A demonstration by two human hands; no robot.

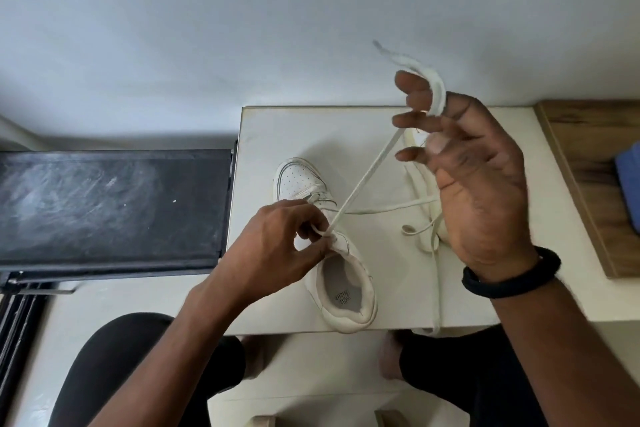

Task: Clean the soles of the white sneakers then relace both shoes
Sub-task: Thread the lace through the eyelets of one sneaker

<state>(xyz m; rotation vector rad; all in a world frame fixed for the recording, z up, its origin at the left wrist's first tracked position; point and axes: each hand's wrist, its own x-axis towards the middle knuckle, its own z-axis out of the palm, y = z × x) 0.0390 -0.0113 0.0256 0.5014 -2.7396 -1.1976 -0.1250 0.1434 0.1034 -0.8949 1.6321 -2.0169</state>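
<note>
The sneaker (348, 253) I am lacing stands upright near the middle of the white desk (277, 128), toe pointing away from me, heel close to the front edge. My left hand (277, 246) rests over its tongue, fingers curled together and pinching the lace (363, 184) just where it leaves the eyelets. From there the lace runs taut, up and to the right, into my raised right hand (474, 177), whose top fingers are clamped on it while the lower ones fan apart; the free end flicks above them, blurred. Behind that hand lies the second sneaker (424, 180), mostly hidden, with loose lace strands (419, 229) trailing over the desk and off its front edge. A black band (512, 277) circles my right wrist. A dark scuffed panel (104, 204) sits left of the desk, and a wooden board (581, 135) carrying something blue (628, 184) sits on the right.
</note>
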